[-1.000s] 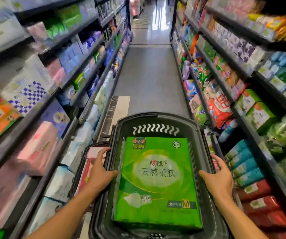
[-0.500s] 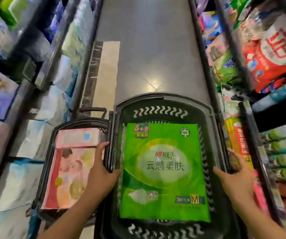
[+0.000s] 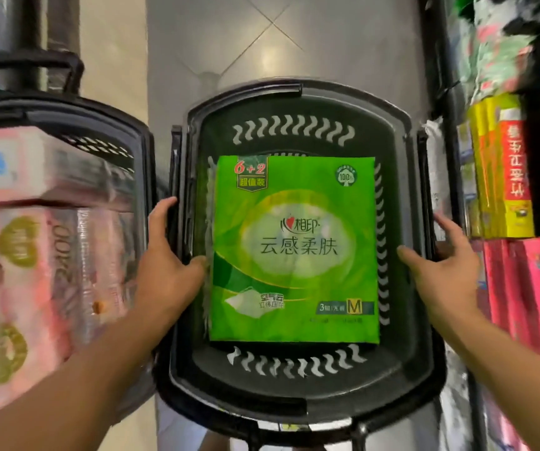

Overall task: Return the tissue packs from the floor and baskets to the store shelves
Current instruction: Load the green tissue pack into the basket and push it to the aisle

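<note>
Green tissue pack lying flat in a black basket, a hand on each side rim.

The bright green plastic-wrapped tissue pack (image 3: pixel 294 249) with white Chinese lettering lies face up at the centre of the frame, on the bottom of the black slotted plastic shopping basket (image 3: pixel 294 102). The left hand (image 3: pixel 167 271) grips the basket's left rim, fingers curled over the outside and thumb inside, its tip touching the pack's left edge. The right hand (image 3: pixel 441 268) holds the right rim likewise, thumb pointing inward just beside the pack's right edge. At the left of the frame a second black plastic basket (image 3: pixel 67 109) holds a pink printed tissue pack (image 3: pixel 34 262). At the right edge, yellow and red boxed goods (image 3: pixel 502 177) stand on a dark shelf. Grey floor tiles (image 3: pixel 278 37) fill the upper centre.
</note>
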`<action>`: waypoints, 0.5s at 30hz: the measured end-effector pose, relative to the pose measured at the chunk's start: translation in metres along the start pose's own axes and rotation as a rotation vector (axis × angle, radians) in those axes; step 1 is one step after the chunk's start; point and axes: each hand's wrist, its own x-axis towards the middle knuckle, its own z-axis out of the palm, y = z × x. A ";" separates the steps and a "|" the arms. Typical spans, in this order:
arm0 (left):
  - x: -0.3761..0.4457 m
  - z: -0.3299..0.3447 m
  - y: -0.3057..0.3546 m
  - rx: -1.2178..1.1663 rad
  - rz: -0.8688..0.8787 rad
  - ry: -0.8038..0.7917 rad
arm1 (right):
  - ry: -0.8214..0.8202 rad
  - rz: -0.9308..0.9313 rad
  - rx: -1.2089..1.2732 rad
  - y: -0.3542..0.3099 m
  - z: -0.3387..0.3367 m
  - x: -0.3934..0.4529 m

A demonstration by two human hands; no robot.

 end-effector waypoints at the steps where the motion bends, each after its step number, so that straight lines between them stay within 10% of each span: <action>1: 0.001 0.007 -0.004 0.036 -0.010 0.008 | -0.018 0.003 0.008 0.007 0.004 0.000; 15: -0.008 0.058 -0.016 0.406 -0.010 0.222 | -0.149 -0.124 -0.381 0.052 0.024 0.005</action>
